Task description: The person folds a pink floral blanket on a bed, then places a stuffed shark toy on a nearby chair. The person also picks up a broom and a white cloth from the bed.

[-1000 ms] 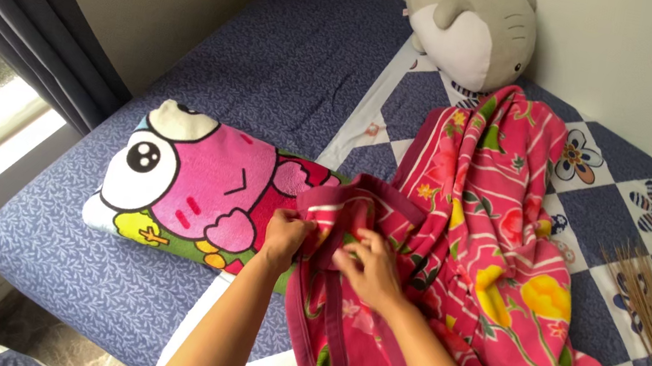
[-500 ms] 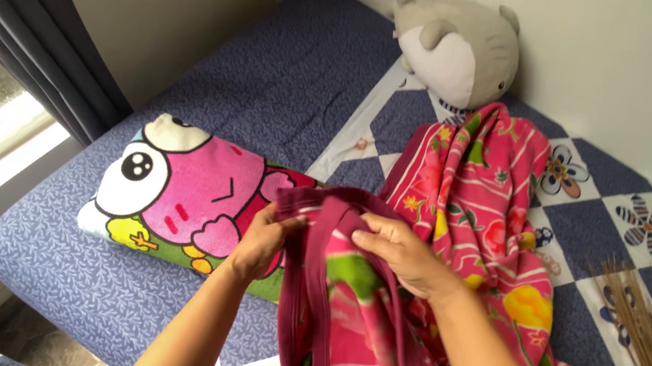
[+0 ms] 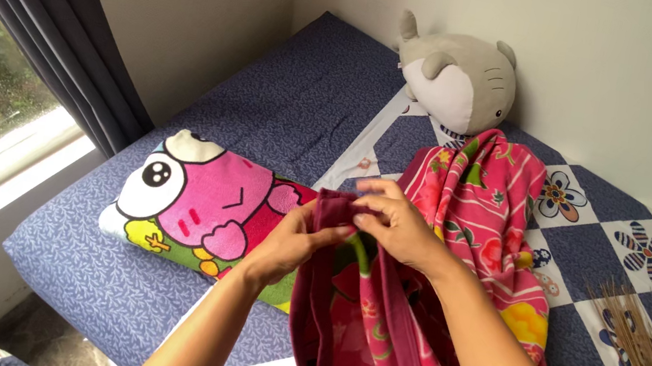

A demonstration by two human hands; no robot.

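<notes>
while the left hand [image 3: 288,244] and the right hand [image 3: 395,228] each keep a closed grip on the maroon hem of the pink floral blanket [image 3: 475,222], the blanket drapes just right of the cartoon pillow [image 3: 199,198], below the plush shark [image 3: 458,74] on the bed [image 3: 287,100].
</notes>
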